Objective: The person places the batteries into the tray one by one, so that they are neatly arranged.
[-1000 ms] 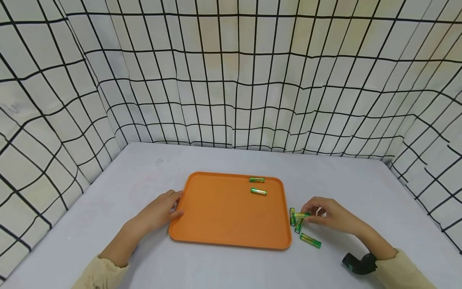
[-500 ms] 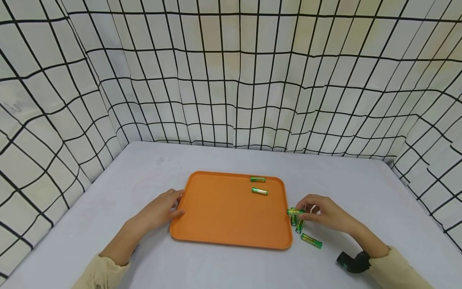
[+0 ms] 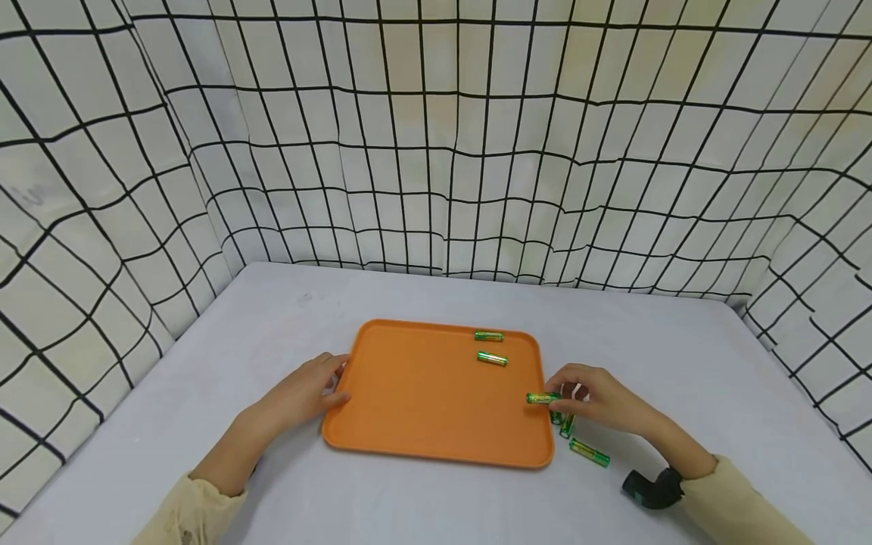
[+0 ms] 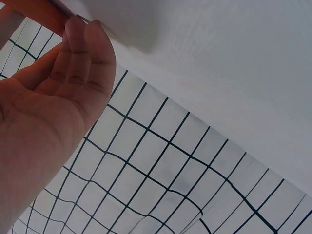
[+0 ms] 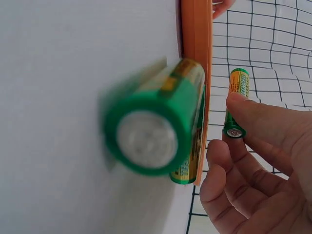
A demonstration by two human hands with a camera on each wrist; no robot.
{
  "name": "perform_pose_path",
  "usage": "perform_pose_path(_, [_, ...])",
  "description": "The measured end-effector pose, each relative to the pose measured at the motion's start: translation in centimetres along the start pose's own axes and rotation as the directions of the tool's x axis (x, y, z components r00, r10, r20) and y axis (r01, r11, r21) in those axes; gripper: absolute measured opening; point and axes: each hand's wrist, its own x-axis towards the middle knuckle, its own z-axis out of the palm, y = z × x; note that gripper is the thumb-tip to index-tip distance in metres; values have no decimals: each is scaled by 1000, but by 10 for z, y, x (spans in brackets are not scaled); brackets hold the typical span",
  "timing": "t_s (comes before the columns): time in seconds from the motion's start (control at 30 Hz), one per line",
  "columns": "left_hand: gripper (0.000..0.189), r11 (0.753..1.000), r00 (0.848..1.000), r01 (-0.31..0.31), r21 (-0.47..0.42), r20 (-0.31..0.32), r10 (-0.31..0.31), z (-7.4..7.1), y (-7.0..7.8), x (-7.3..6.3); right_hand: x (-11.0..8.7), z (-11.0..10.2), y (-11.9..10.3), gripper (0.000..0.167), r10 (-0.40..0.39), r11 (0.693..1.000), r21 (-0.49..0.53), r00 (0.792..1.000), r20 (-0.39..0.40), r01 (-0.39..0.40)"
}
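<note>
At the left edge of an orange tray (image 3: 436, 401), my left hand (image 3: 300, 393) holds the rim. In the left wrist view its curled fingers (image 4: 90, 58) meet the tray's edge. My right hand (image 3: 602, 397) pinches a green-and-yellow battery (image 3: 538, 398) between thumb and fingers, over the tray's right rim. The right wrist view shows this battery (image 5: 239, 87) with its flat end towards the camera. Two more batteries lie inside the tray, one near the far rim (image 3: 488, 336) and one just in front of it (image 3: 492, 359).
Outside the tray's right side, below the right hand, lie a loose battery (image 3: 590, 453) and two others, partly hidden by the hand, one of them a slanted battery (image 3: 567, 426). A white table (image 3: 286, 492) lies beneath. Black netting (image 3: 443, 151) over white sheeting surrounds its back and sides.
My right hand has lifted the battery from the pile and carried it left over the tray's rim. The left hand stays at the tray's edge.
</note>
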Motion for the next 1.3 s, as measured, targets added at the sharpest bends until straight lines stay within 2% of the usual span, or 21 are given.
perform_pose_path(0.3, [58, 1000, 1000, 9, 9, 7, -9, 0, -1, 1, 7, 6, -2, 16, -20, 1000, 22, 1000, 16, 20])
perform_pose_path(0.73, [58, 1000, 1000, 3, 23, -4, -3, 0, 2, 1, 15, 10, -6, 14, 8, 1000, 5, 997, 77, -9])
perform_pose_path(0.87, [58, 1000, 1000, 2, 25, -6, -2, 1, 2, 1, 17, 13, -4, 13, -37, 999, -3, 995, 90, 37])
perform_pose_path(0.97, [58, 1000, 1000, 11, 21, -1, -11, 1, 1, 1, 18, 15, -4, 12, -26, 1000, 13, 993, 112, 25])
perform_pose_path(1.1, [58, 1000, 1000, 17, 13, 7, -18, 1, 0, 1, 19, 16, -4, 11, 37, 999, 15, 989, 144, -39])
perform_pose_path(1.3, [58, 1000, 1000, 13, 12, 4, -13, 1, -1, 1, 20, 17, -5, 11, 49, 999, -10, 988, 147, -48])
